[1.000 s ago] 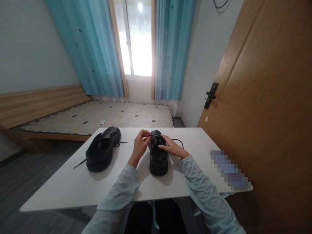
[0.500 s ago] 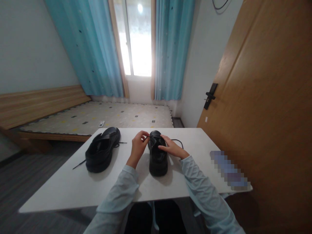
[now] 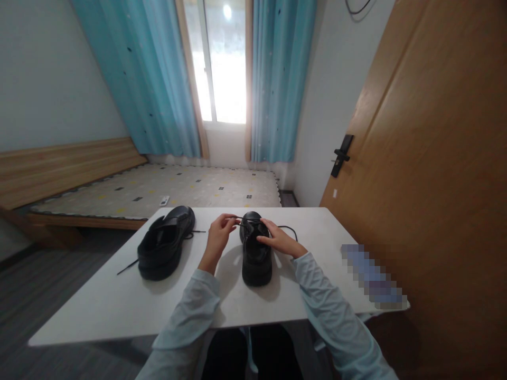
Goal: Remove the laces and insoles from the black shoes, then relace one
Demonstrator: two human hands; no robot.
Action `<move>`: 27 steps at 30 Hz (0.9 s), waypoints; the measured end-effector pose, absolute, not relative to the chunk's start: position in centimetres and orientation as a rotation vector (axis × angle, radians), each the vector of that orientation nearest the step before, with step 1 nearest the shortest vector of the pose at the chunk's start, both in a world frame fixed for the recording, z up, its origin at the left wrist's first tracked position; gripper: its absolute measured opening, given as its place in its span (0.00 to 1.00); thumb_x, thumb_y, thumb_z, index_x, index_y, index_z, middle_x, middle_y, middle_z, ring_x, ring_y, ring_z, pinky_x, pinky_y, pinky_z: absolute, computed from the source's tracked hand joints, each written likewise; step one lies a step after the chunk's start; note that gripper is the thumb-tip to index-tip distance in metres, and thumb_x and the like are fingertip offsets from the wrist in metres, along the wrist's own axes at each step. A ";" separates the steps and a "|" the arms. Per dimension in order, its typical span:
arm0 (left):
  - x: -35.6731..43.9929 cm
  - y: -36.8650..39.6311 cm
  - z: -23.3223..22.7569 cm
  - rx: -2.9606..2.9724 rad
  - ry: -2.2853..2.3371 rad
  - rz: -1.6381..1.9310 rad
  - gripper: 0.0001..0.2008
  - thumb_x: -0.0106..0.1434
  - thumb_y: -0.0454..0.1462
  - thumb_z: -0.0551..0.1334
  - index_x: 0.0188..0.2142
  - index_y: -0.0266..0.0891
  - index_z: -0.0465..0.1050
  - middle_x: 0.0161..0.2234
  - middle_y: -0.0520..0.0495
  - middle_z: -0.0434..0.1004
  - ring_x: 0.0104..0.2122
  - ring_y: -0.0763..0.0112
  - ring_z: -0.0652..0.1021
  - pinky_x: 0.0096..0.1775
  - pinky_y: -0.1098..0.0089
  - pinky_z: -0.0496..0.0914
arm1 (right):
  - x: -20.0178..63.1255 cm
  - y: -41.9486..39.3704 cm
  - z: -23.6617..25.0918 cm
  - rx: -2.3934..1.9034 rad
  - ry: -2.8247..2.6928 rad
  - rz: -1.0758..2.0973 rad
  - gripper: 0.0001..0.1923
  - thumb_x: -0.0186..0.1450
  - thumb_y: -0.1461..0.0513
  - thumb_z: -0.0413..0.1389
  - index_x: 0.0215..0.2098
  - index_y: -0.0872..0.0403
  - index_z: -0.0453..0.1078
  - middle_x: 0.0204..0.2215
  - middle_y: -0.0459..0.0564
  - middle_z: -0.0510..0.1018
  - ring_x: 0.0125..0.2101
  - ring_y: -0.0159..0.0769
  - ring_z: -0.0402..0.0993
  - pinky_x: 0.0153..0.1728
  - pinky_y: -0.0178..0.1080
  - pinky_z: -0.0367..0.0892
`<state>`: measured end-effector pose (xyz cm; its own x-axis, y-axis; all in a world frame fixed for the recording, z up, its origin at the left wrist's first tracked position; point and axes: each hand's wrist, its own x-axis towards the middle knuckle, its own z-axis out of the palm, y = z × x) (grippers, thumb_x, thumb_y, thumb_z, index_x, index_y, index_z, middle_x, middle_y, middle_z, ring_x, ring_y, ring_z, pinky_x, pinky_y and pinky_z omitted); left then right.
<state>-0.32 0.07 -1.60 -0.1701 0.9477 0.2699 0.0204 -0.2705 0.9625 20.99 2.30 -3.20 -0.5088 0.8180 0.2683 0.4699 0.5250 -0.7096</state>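
Note:
A black lace-up shoe [image 3: 256, 269] stands upright on the white table [image 3: 130, 311], its heel toward me. To its left, my left hand [image 3: 219, 235] is closed in a pinch on the black shoelace [image 3: 239, 217], which runs taut from the fingertips to the upper of the shoe. My right hand [image 3: 280, 240] grips the shoe's right side, thumb over the opening and fingers by the lacing. A loose stretch of lace curves onto the table beyond that hand. The matching black shoe [image 3: 162, 256] rests at the left, its lace ends sticking out.
A blurred bluish item [image 3: 372, 277] lies along the table's right edge. Beyond the table is a bed [image 3: 198, 187] with a small white remote [image 3: 164, 200] on it. A wooden door [image 3: 428, 174] stands close on the right.
My left hand has moved a little left, away from the shoe, drawing the lace out with it. My right hand and both shoes have stayed in place.

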 end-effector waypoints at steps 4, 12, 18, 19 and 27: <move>-0.1 -0.3 -1.2 1.280 1.117 1.564 0.14 0.55 0.44 0.62 0.35 0.35 0.71 0.32 0.47 0.76 0.35 0.67 0.79 0.42 0.62 0.73 | 20.9 2.2 -3.1 -1.052 -2.206 0.741 0.39 0.60 0.49 0.56 0.63 0.59 0.53 0.62 0.63 0.56 0.63 0.48 0.51 0.63 0.50 0.46; 0.0 -0.4 -1.0 1.394 1.193 1.629 0.16 0.55 0.45 0.61 0.36 0.35 0.73 0.32 0.48 0.75 0.31 0.70 0.75 0.32 0.68 0.74 | 21.0 2.4 -3.2 -1.041 -2.173 0.764 0.39 0.58 0.48 0.57 0.62 0.57 0.55 0.62 0.61 0.57 0.62 0.49 0.52 0.63 0.52 0.46; -0.7 -0.5 -0.8 1.616 1.593 1.645 0.14 0.55 0.45 0.61 0.34 0.38 0.77 0.30 0.48 0.77 0.26 0.72 0.72 0.30 0.72 0.67 | 20.9 2.3 -3.1 -1.056 -2.186 0.766 0.40 0.59 0.49 0.57 0.63 0.59 0.54 0.62 0.62 0.57 0.62 0.48 0.52 0.63 0.50 0.46; -0.7 -0.7 -0.7 1.636 1.640 1.650 0.13 0.55 0.45 0.61 0.33 0.38 0.77 0.30 0.49 0.78 0.26 0.72 0.72 0.31 0.71 0.67 | 20.9 2.3 -3.1 -1.061 -2.181 0.772 0.40 0.59 0.49 0.57 0.63 0.59 0.54 0.62 0.63 0.57 0.63 0.48 0.51 0.63 0.50 0.46; -0.7 -1.4 -0.4 1.708 1.835 1.731 0.11 0.55 0.44 0.64 0.31 0.40 0.78 0.25 0.51 0.75 0.24 0.73 0.71 0.30 0.72 0.64 | 20.9 2.4 -3.1 -1.043 -2.150 0.789 0.39 0.58 0.50 0.58 0.62 0.57 0.55 0.62 0.61 0.58 0.62 0.48 0.52 0.63 0.51 0.46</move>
